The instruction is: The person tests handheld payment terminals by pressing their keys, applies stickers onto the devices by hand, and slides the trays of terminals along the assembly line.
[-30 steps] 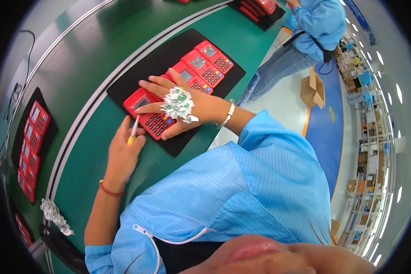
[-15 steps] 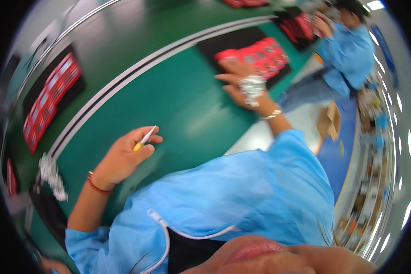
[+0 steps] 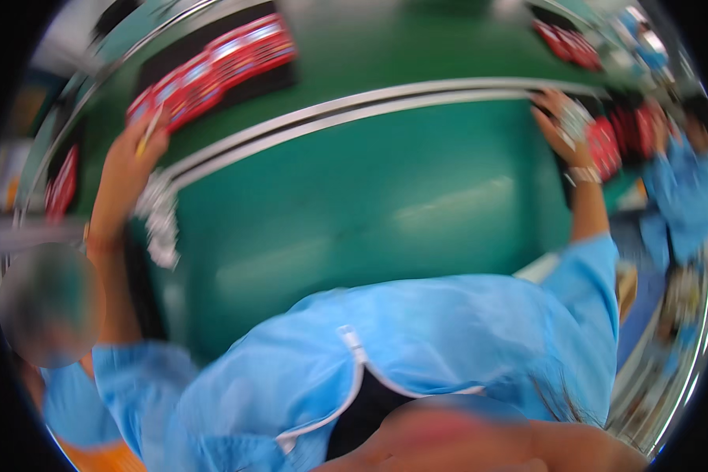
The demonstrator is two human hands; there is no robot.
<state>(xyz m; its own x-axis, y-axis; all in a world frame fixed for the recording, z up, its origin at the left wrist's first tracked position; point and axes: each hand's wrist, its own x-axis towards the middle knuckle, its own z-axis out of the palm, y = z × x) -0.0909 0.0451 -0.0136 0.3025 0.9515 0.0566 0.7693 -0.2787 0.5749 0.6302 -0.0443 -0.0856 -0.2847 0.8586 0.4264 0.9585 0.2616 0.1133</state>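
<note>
My left hand (image 3: 134, 153) is closed around a slim pointed tool (image 3: 147, 135) with a pale tip and yellow end; blur hides its exact kind. The hand reaches to the near end of a long red panel (image 3: 224, 67) with small coloured parts, lying on a black mat. At the right, my right hand (image 3: 558, 126) is stretched out with thumb and fingers apart, blurred. A whitish crumpled wrap (image 3: 576, 122) sits across its back. Just beside it is another red panel (image 3: 603, 149), partly hidden by my hand and wrist.
A pale rail (image 3: 354, 104) with a dark groove divides the green work surface (image 3: 354, 197). A whitish crumpled bundle (image 3: 161, 224) hangs by my left forearm. Further red panels lie at far left and far right. One person (image 3: 688, 189) works at right; another (image 3: 51, 307) is close at left.
My left hand has moved up and leftward to the red panel, carrying the pointed tool. My right hand has shifted off the top of the right panel to its side. The view has turned left.
</note>
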